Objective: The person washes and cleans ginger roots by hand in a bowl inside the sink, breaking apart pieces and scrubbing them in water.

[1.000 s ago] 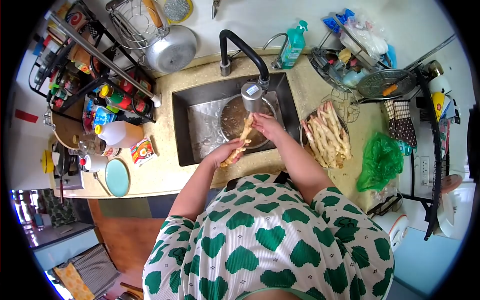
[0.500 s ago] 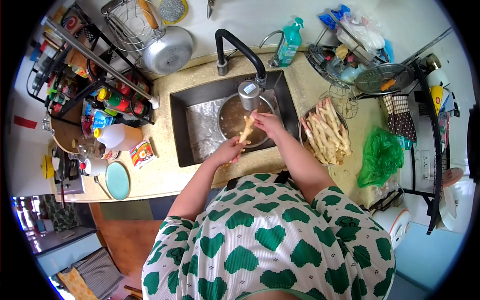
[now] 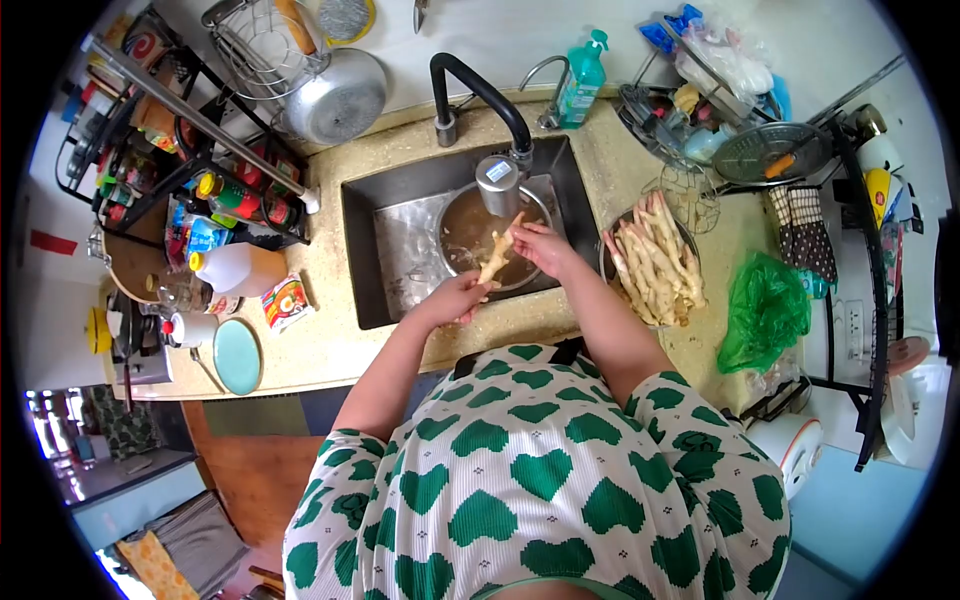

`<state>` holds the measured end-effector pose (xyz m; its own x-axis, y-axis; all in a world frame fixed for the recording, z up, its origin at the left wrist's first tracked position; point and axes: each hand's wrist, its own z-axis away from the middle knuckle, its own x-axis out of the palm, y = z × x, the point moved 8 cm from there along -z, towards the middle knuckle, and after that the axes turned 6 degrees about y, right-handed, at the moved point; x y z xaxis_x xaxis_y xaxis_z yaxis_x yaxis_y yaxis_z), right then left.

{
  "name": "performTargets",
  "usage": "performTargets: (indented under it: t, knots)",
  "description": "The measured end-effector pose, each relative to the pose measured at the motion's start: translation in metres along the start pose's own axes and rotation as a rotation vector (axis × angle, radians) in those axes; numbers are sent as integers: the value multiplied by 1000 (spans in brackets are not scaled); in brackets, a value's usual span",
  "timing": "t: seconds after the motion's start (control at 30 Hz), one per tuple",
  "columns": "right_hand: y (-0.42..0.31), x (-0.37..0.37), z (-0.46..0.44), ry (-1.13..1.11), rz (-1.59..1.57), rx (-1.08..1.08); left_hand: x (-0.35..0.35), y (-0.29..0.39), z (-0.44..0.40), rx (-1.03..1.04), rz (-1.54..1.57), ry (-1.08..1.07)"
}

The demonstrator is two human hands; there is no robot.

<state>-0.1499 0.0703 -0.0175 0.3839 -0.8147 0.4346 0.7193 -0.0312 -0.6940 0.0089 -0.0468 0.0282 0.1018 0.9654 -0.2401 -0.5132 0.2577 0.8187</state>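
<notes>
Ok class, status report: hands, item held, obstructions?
Left hand grips chicken foot, near end; right hand pinches far end. Foot over bowl. Faucet head close by, clearance unclear.

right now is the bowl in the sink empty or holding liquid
Not empty: the bowl holds murky brown liquid, visible inside its rim; depth cannot be told.

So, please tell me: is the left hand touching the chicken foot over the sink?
Touching. The head view shows the left hand gripping the near end of the chicken foot.
</notes>
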Motion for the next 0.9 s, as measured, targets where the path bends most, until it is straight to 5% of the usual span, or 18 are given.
performTargets:
  t: [0.07,0.2,0.47,0.6,0.83,0.9]
  knots:
    - [-4,-1,0,69,88,-63,-10,19,7,173,-593,365]
    - [-13,12,9,197,55,-131,-24,34,21,119,-722,653]
    - [14,-6,-2,177,-231,-33,-50,43,32,185,-794,887]
    - [13,-10,-2,190,-205,-8,-54,59,46,178,-501,887]
    - [4,-9,6,175,-144,4,-44,37,32,308,-608,868]
    - [2,-16,8,237,149,-23,-46,15,18,233,-384,738]
